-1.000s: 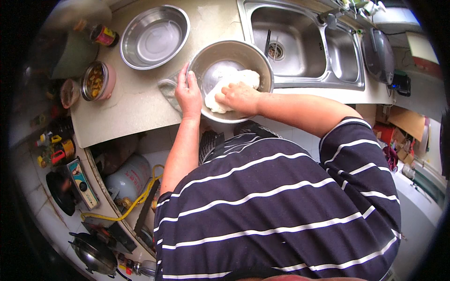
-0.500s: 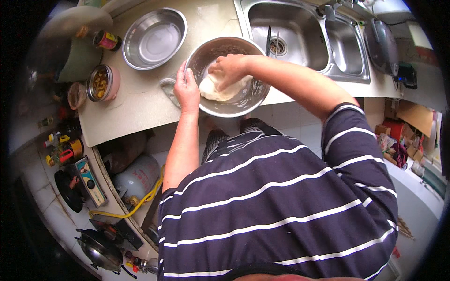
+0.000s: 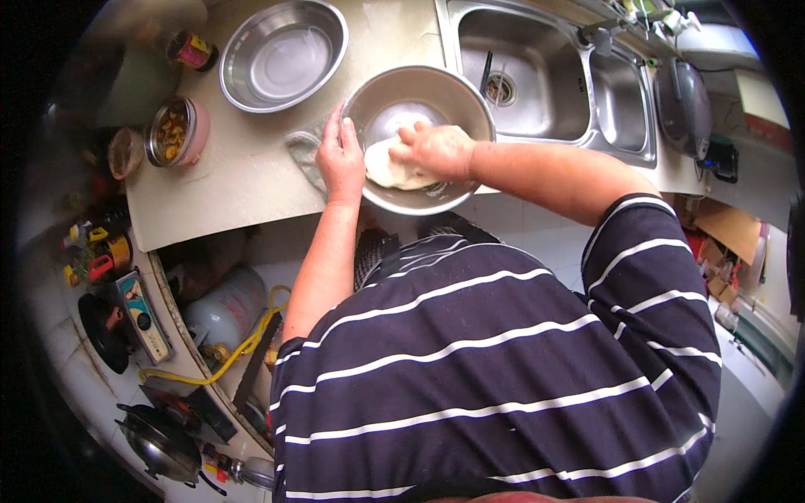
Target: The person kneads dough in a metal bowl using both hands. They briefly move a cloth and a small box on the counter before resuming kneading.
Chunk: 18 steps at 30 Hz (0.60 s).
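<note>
A deep steel mixing bowl (image 3: 471, 107) sits at the counter's front edge, with a lump of pale dough (image 3: 386, 170) in its near left part. My left hand (image 3: 341, 161) grips the bowl's left rim and side; part of its fingers is hidden against the wall. Inside the bowl, my right hand (image 3: 438, 152) has its fingers curled into the top of the dough, and the fingertips are partly hidden. Smears of dough cling to the bowl's inner wall. A grey cloth (image 3: 305, 153) lies beside my left hand, partly beneath the bowl.
Behind on the left stands a wide steel basin (image 3: 289, 59). A pink pot (image 3: 198, 132) with yellowish food and a dark bottle (image 3: 193, 52) are farther left. The double sink (image 3: 524, 80) lies right of the bowl. Below the counter are a gas cylinder (image 3: 225, 310) and yellow hose (image 3: 251, 344).
My right hand has drawn back to the right across the dough, and its fingers are more curled. My left hand keeps its hold on the bowl. The whole view has shifted slightly.
</note>
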Each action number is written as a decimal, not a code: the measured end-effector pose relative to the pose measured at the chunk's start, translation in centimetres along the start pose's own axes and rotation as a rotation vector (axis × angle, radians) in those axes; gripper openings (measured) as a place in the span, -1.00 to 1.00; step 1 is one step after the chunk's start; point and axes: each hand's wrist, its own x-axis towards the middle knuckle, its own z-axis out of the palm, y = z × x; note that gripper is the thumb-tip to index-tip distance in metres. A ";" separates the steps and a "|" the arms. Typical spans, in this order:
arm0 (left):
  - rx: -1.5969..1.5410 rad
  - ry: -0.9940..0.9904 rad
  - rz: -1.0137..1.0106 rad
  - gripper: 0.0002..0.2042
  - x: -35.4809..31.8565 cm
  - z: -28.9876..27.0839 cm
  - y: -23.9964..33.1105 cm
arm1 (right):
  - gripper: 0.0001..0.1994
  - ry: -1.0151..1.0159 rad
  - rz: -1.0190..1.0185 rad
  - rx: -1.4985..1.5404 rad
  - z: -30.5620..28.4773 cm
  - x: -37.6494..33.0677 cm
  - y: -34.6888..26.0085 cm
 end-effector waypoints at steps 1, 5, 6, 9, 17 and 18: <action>-0.003 -0.008 -0.005 -0.69 0.1 -0.1 -0.1 | -0.42 0.035 0.033 0.079 -0.1 0.6 0.6; -0.069 -0.033 -0.012 -0.66 0.0 -0.3 0.1 | -0.49 0.194 0.216 0.282 -0.9 3.8 4.3; 0.002 -0.032 0.000 -0.66 0.0 -0.4 0.1 | -0.48 0.163 0.232 0.285 -1.0 4.3 4.8; 0.072 -0.011 -0.004 -0.68 0.2 -0.4 0.3 | -0.46 0.069 0.240 0.282 -1.7 4.6 5.0; -0.128 0.017 -0.074 -0.68 0.1 0.2 0.2 | -0.76 0.001 0.019 0.252 -1.4 -2.0 -2.9; -0.149 0.009 -0.107 -0.68 0.0 0.2 0.3 | -0.76 0.042 0.005 0.221 -1.0 -1.9 -3.4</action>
